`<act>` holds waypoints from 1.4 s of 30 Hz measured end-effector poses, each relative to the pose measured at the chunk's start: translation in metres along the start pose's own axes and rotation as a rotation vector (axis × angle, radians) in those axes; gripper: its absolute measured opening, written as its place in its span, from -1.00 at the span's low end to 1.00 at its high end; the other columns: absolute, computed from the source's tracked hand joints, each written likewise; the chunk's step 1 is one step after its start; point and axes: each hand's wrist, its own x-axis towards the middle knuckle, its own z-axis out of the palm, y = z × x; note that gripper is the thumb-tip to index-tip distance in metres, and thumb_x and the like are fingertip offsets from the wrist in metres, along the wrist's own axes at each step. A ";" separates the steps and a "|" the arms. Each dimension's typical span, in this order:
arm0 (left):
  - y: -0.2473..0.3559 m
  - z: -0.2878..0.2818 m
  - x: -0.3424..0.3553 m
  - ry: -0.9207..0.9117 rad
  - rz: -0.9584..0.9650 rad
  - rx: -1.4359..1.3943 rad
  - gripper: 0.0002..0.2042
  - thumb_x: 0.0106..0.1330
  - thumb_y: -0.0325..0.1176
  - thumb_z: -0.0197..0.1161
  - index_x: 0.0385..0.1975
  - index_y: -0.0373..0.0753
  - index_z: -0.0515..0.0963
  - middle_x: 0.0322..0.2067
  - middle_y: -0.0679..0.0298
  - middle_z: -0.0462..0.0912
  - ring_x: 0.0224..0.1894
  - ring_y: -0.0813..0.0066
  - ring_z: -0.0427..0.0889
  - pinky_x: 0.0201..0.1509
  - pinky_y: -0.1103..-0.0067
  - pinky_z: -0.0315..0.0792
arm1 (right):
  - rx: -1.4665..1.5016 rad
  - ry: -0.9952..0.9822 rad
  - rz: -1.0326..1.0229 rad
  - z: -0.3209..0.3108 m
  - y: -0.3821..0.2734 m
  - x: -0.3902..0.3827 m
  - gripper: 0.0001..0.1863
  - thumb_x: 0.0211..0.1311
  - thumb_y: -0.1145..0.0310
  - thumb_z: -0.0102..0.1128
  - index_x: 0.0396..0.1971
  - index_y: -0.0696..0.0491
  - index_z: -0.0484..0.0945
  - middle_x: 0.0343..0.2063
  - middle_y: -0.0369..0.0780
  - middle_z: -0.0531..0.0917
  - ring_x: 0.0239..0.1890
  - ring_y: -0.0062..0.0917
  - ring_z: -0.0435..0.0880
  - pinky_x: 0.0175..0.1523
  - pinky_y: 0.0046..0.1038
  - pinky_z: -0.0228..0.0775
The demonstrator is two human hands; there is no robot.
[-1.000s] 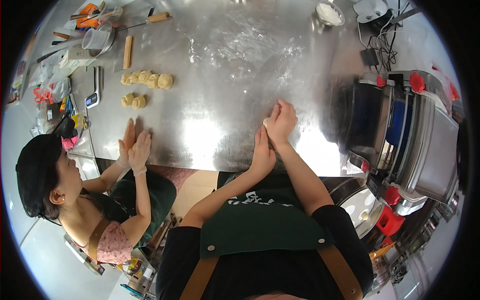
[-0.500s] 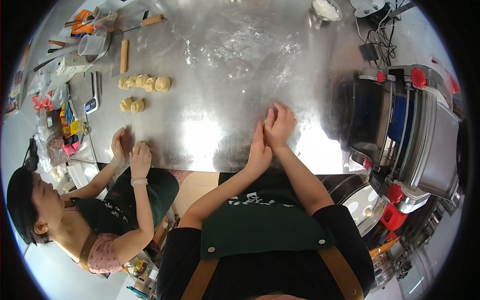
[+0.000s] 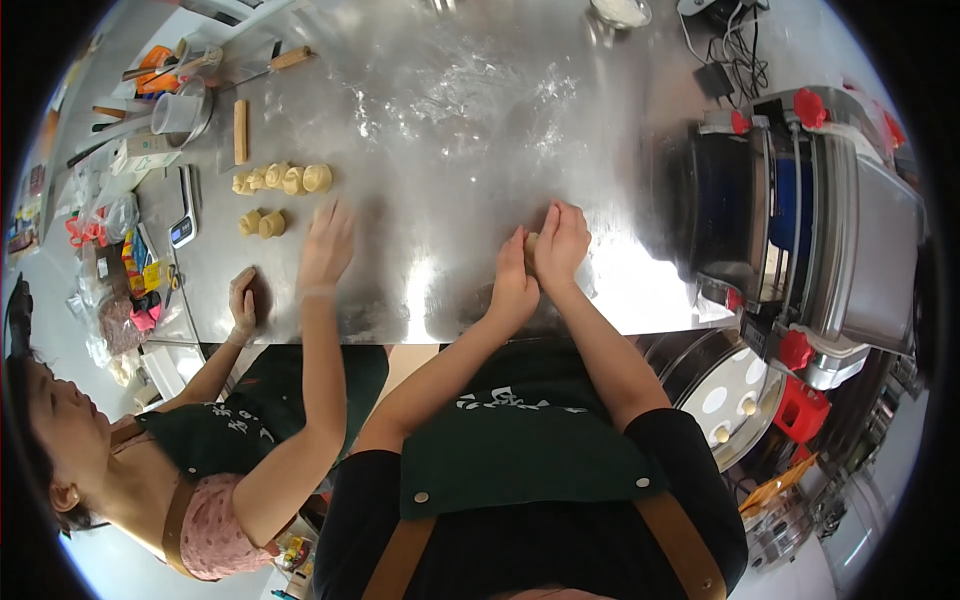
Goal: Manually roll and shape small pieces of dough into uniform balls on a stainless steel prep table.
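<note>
Steel counter [image 3: 450, 120] carries a pale dough piece [image 3: 530, 243] pressed between the left hand [image 3: 513, 285] and right hand [image 3: 562, 243], both cupped closed around it near the counter's near edge.

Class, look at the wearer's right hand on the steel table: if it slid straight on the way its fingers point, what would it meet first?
The right hand points up the picture, across the table. Only bare, flour-dusted steel shows ahead; the white bowl at the far edge seems first, though depth is unclear.
</note>
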 end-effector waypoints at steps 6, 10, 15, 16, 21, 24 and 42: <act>0.015 0.006 -0.025 0.018 0.021 -0.018 -0.31 -0.08 -0.75 -0.21 0.24 -0.50 0.03 0.16 -0.15 0.21 0.25 0.04 0.20 0.33 0.35 0.10 | -0.094 0.072 0.016 0.006 0.008 -0.013 -0.82 0.17 0.43 0.03 -0.23 0.02 0.54 -0.31 -0.23 0.57 -0.21 -0.32 0.51 -0.15 -0.29 0.21; -0.003 0.005 -0.016 0.066 0.008 -0.042 -0.29 -0.07 -0.75 -0.23 0.26 -0.48 0.01 0.21 -0.14 0.17 0.31 0.05 0.15 0.37 0.35 0.05 | -0.163 0.133 -0.082 0.006 0.023 -0.019 -0.82 0.16 0.44 0.04 -0.24 0.02 0.54 -0.31 -0.24 0.57 -0.21 -0.33 0.52 -0.15 -0.30 0.21; -0.017 0.000 -0.010 -0.067 -0.062 -0.244 -0.29 -0.08 -0.74 -0.18 0.25 -0.48 0.02 0.21 -0.18 0.15 0.29 -0.03 0.13 0.37 0.34 0.02 | -0.099 0.061 0.050 0.005 0.016 -0.021 -0.83 0.18 0.42 0.04 -0.23 0.01 0.53 -0.31 -0.25 0.56 -0.21 -0.33 0.52 -0.14 -0.29 0.21; -0.012 0.000 -0.014 -0.090 -0.042 -0.203 -0.29 -0.08 -0.74 -0.18 0.26 -0.47 0.01 0.22 -0.17 0.15 0.30 -0.02 0.14 0.38 0.34 0.01 | -0.102 0.059 0.057 0.002 0.009 -0.020 -0.83 0.18 0.42 0.04 -0.23 0.01 0.53 -0.31 -0.25 0.56 -0.21 -0.33 0.52 -0.14 -0.29 0.21; 0.004 0.004 -0.035 -0.083 -0.007 -0.125 -0.29 -0.07 -0.74 -0.18 0.27 -0.47 0.01 0.22 -0.17 0.14 0.30 0.00 0.14 0.37 0.34 0.01 | -0.112 0.126 0.096 0.001 0.001 -0.024 -0.82 0.17 0.42 0.04 -0.23 0.00 0.53 -0.31 -0.25 0.57 -0.22 -0.32 0.52 -0.14 -0.28 0.21; -0.004 0.006 -0.036 -0.061 0.093 -0.084 -0.28 -0.09 -0.74 -0.21 0.27 -0.46 0.00 0.23 -0.15 0.16 0.30 0.04 0.17 0.37 0.36 0.04 | -0.125 0.139 0.080 -0.001 0.021 -0.027 -0.79 0.12 0.46 0.03 -0.23 0.00 0.53 -0.31 -0.26 0.57 -0.23 -0.32 0.52 -0.14 -0.28 0.22; -0.001 0.017 -0.021 0.001 0.101 -0.126 -0.25 -0.09 -0.70 -0.16 0.28 -0.46 -0.05 0.23 -0.15 0.08 0.27 -0.04 0.10 0.36 0.30 -0.03 | 0.134 0.168 -0.012 -0.009 0.009 -0.001 -0.78 0.16 0.53 -0.02 -0.18 0.08 0.48 -0.30 -0.17 0.56 -0.22 -0.29 0.51 -0.09 -0.28 0.20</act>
